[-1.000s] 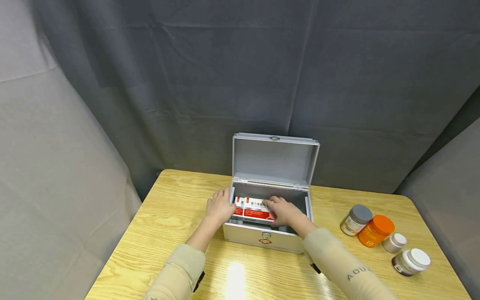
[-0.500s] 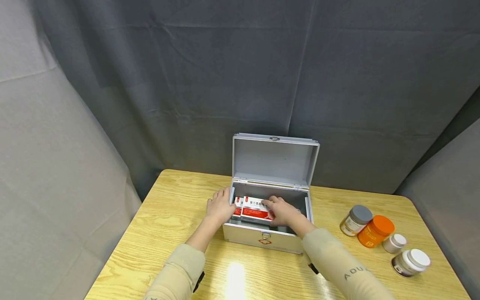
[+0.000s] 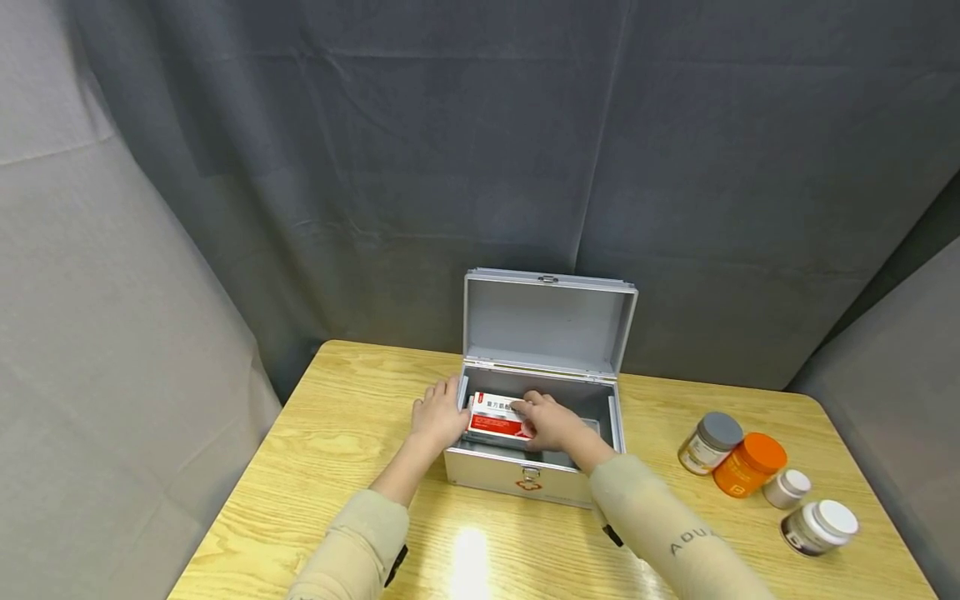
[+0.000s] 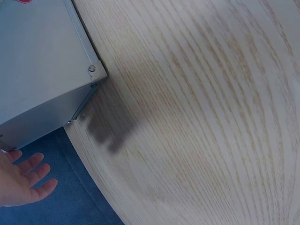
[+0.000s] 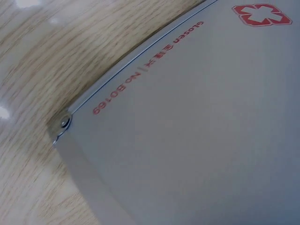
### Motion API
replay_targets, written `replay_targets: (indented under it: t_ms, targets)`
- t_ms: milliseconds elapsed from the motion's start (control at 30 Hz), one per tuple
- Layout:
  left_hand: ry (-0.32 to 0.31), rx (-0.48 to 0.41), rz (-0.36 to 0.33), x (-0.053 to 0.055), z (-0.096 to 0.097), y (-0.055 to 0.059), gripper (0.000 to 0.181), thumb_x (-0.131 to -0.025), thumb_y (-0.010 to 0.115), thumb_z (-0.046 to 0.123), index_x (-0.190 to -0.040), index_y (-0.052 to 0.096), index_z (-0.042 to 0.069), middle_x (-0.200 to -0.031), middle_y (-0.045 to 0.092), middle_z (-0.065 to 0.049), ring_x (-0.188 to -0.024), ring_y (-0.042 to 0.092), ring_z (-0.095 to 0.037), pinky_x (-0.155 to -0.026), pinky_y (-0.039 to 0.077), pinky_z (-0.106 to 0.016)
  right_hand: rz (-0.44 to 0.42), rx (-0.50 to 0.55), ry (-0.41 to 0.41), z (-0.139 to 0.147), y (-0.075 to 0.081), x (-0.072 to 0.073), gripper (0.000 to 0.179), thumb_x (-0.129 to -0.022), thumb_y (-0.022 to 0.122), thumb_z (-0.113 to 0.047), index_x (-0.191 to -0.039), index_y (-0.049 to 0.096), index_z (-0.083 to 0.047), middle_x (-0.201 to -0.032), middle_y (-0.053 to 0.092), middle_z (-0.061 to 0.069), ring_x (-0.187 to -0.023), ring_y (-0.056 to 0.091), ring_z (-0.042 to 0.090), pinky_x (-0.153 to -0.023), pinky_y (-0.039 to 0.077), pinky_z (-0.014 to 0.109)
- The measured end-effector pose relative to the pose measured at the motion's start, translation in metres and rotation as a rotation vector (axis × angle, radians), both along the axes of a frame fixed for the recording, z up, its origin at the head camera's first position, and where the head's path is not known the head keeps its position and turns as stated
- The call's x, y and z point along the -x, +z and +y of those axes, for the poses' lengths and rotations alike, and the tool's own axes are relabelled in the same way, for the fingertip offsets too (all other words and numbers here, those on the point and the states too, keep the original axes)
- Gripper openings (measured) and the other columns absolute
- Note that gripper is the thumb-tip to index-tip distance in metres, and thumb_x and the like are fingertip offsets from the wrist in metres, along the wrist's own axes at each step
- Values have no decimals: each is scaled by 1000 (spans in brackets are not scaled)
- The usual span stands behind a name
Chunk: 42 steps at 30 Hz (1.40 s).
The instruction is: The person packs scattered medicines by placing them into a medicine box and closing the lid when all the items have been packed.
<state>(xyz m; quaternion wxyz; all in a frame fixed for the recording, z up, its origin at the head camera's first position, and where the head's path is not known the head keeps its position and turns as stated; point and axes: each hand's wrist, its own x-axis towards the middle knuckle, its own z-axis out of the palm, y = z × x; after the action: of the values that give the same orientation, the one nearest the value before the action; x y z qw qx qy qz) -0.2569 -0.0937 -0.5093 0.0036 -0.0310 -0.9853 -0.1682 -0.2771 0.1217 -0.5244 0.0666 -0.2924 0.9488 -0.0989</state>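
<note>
A silver first-aid case (image 3: 487, 473) stands on the table with its lid (image 3: 551, 325) raised. Inside, my right hand (image 3: 551, 425) grips the right end of a white and red medicine box (image 3: 495, 417), thumb in front and fingers over the top. The medicine box lies at the left side of the case, and a sliver of another box shows at its left end. My left hand (image 3: 438, 417) rests at the case's left rim, thumb toward the inside. In the left wrist view, the fingers (image 4: 35, 176) of that hand hang loosely bent beside the case's side wall.
To the right on the wooden table (image 3: 360, 375) stand a grey-lidded jar (image 3: 705, 450), an orange jar (image 3: 742, 471), a small white bottle (image 3: 787, 487) and a white-lidded jar (image 3: 817, 527). A dark curtain (image 3: 450, 167) hangs behind the case.
My right hand has slid the medicine box to the left inside the case, so it now covers most of the other box. The left hand has stayed at the rim.
</note>
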Motion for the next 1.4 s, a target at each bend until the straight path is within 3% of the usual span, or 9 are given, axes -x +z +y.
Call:
replay_targets:
  t_ms: [767, 1167, 1400]
  targets:
    - [3, 0, 2, 0, 0, -2, 66, -83, 53, 36, -141, 32, 11, -132, 46, -13, -120, 42, -30, -93, 36, -49, 70, -37, -2, -18, 2, 0, 58, -70, 76, -18, -123, 57, -7, -120, 50, 14, -107, 49, 30, -88, 45, 41]
    - [7, -6, 1, -1, 0, 0, 65, -84, 53, 35, -141, 32, 10, -132, 46, -14, -120, 42, -31, -93, 35, -49, 64, -3, 9, -16, 0, 0, 57, -71, 76, -17, -124, 56, -7, -120, 48, 15, -107, 48, 31, -87, 45, 42]
    - [4, -10, 5, -1, 0, 0, 65, -84, 54, 34, -140, 33, 10, -132, 46, -14, -119, 43, -31, -92, 36, -49, 40, -25, 23, -13, 6, -4, 60, -74, 73, -21, -129, 52, -10, -128, 46, 17, -114, 46, 34, -88, 43, 48]
